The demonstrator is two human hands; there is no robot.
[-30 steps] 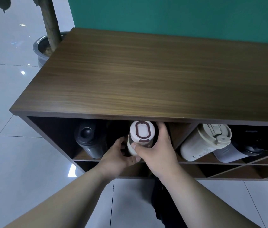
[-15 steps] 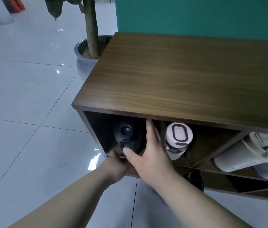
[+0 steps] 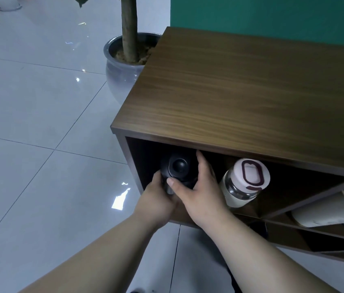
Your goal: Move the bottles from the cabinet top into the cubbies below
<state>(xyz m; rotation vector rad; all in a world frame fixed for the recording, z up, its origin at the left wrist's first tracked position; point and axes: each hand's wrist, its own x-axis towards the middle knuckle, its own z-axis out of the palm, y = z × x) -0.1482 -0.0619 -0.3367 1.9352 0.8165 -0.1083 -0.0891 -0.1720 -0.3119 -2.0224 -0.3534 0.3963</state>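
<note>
A black bottle (image 3: 178, 169) lies in the leftmost cubby of the wooden cabinet (image 3: 240, 98), lid facing me. My left hand (image 3: 158, 199) grips its lower left side. My right hand (image 3: 198, 191) wraps its right side, fingers reaching up along the lid. In the same cubby, to the right, a glass bottle with a white lid (image 3: 245, 182) lies tilted, apart from both hands. A cream bottle (image 3: 323, 212) rests in the cubby at the far right. No bottle stands on the cabinet top.
A potted plant in a grey pot (image 3: 122, 68) stands just left of the cabinet's back corner. Glossy white floor tiles (image 3: 40, 144) spread to the left. A green wall (image 3: 272, 15) backs the cabinet. Slanted dividers split the lower cubbies.
Both hands let go of the white-lidded glass bottle and moved left onto the black bottle. The view swung left, so the cabinet now sits further right.
</note>
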